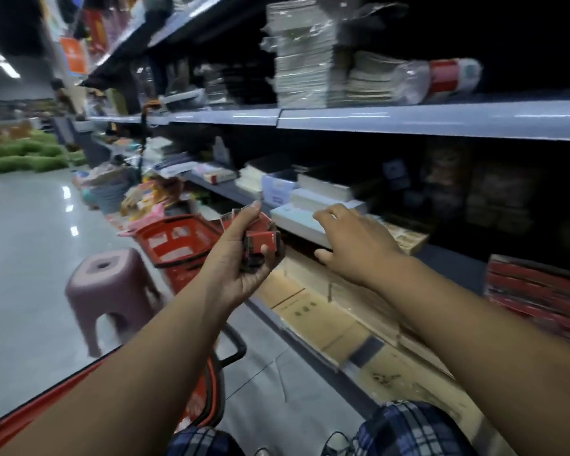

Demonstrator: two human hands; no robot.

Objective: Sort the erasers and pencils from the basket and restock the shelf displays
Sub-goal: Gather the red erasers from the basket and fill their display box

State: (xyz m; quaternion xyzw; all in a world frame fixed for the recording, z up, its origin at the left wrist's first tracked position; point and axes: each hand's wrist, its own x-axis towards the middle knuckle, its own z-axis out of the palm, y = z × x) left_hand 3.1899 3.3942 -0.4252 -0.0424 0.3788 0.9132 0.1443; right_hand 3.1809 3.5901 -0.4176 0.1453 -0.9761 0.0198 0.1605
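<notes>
Our plaid knees [405,429] sit lowest in view, with the near red basket [208,390] just left of them. Our left hand [241,268] is raised with its fingers curled tight round a clutch of small red eraser packs [264,240], held in the air beside the low shelf [352,373]. Our right hand [352,245] reaches palm down over the cardboard trays [310,311] on that shelf, fingers loose and spread, gripping nothing. Its fingertips are near the white boxes [297,218], but we cannot tell if they touch. Beyond our left hand are the far red basket [178,241] and 1 purple stool [112,284].
</notes>
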